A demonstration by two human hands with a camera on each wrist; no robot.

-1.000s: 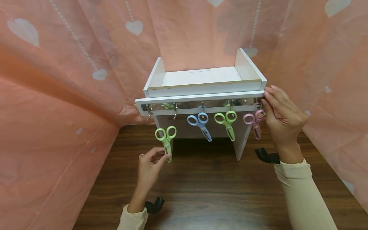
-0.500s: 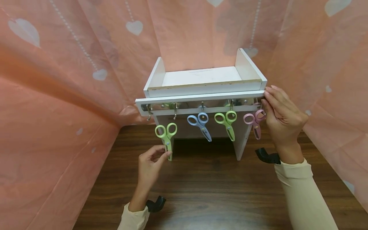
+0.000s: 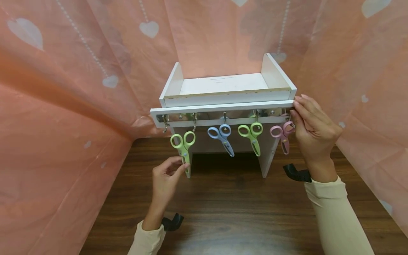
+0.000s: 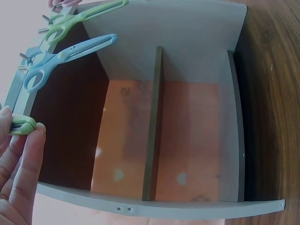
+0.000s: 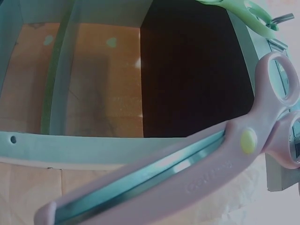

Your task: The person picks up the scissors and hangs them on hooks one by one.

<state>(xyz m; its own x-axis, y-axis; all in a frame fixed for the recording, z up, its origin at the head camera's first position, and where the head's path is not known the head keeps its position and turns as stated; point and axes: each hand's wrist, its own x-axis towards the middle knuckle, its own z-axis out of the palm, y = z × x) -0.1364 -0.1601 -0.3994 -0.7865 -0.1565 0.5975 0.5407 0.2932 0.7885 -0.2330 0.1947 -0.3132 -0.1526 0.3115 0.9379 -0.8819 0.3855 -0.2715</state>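
Observation:
My left hand pinches the blade end of green scissors, handles up, just below the two left hooks of a white hook rail. In the left wrist view, the tip of those scissors shows between thumb and fingers. My right hand holds the right end of the rail between thumb and fingers. From the rail hang blue scissors, a second green pair and pink scissors beside the right hand. The pink scissors fill much of the right wrist view.
Two bare metal hooks, the left hook and its neighbour, are on the rail. Behind it stands a white shelf unit on a dark wooden table. A pink curtain with hearts surrounds the table.
My left hand has raised the green scissors, bringing their handles up close to the hooks. The right hand and the hanging scissors stay where they were.

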